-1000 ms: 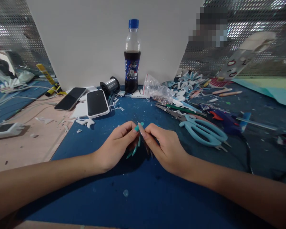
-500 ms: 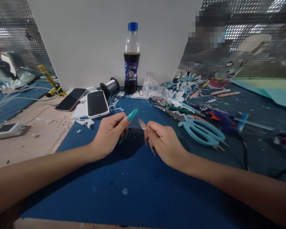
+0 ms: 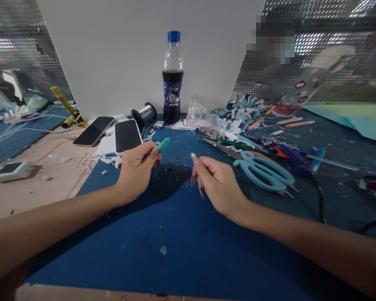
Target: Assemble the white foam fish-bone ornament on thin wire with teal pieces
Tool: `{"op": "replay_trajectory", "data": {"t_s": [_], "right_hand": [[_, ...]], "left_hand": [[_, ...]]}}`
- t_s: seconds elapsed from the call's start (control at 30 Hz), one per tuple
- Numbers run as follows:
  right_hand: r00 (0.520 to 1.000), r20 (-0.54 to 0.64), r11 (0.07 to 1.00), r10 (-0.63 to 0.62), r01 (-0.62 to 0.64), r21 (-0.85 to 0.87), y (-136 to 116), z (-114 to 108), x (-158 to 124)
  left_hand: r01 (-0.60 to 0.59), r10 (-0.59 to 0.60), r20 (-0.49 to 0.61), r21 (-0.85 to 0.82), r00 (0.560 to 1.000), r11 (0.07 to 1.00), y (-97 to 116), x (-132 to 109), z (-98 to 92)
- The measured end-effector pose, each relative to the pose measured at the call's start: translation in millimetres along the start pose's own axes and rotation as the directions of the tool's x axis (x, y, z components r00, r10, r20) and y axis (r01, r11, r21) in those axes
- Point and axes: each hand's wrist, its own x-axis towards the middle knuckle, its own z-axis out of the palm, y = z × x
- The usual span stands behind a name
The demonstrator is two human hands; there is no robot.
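Note:
Both of my hands hover over the blue mat [image 3: 188, 267], apart from each other. My left hand [image 3: 134, 171], its thumb bearing a long teal nail [image 3: 163, 145], is closed with thumb pressed to curled fingers. My right hand [image 3: 217, 184], with long beige nails, is also closed, its thumb laid along the bent index finger. Whatever either hand may hold between thumb and fingers is hidden or too small to make out. Light blue-handled scissors [image 3: 266, 169] lie to the right of my right hand.
Behind my hands stand a Pepsi bottle [image 3: 173, 90], a wire spool [image 3: 145, 113] and a clear plastic bag [image 3: 203, 117]. Two phones [image 3: 127, 136] lie left. Scraps [image 3: 241, 115] and a glue gun [image 3: 296, 159] are right. A blurred person [image 3: 274, 37] is beyond the mesh.
My left hand has moved left and slightly toward me, widening the gap between the hands. My right thumb has tilted more upright; the right hand has barely shifted.

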Motion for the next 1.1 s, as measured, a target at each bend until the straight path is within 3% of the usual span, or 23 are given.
{"op": "replay_trajectory", "data": {"t_s": [0.2, 0.37, 0.53, 0.67, 0.73, 0.87, 1.1], "right_hand": [[0.991, 0.045, 0.910, 0.123, -0.130, 0.394, -1, -1, 6], [0.989, 0.060, 0.838, 0.134, -0.146, 0.526, 4, -2, 11], [0.988, 0.026, 0.836, 0.149, -0.141, 0.530, 10, -1, 11], [0.986, 0.001, 0.834, 0.164, -0.140, 0.533, 9, -1, 12], [0.991, -0.007, 0.833, 0.134, -0.109, 0.542, 9, -2, 12], [1.000, -0.020, 0.835, 0.004, 0.008, 0.550, 7, -1, 9], [0.970, 0.213, 0.946, -0.121, 0.048, 0.320, -1, -2, 6]], "left_hand": [[0.011, -0.009, 0.031, -0.091, 0.999, 0.996, -1, 1, 1.2], [-0.003, 0.008, 0.050, -0.099, 0.999, 0.995, -1, 0, 1.8], [-0.037, 0.037, 0.000, -0.143, 0.999, 0.989, 2, -6, 2.1], [-0.127, 0.139, 0.074, -0.148, 0.988, 0.981, 1, -12, 1.9], [-0.146, 0.160, 0.113, -0.124, 0.981, 0.981, 1, -12, 1.6], [-0.084, 0.092, 0.180, -0.053, 0.979, 0.995, 4, -8, 1.9], [-0.073, 0.063, 0.175, 0.054, 0.983, 0.996, 9, -6, 4.4]]}}
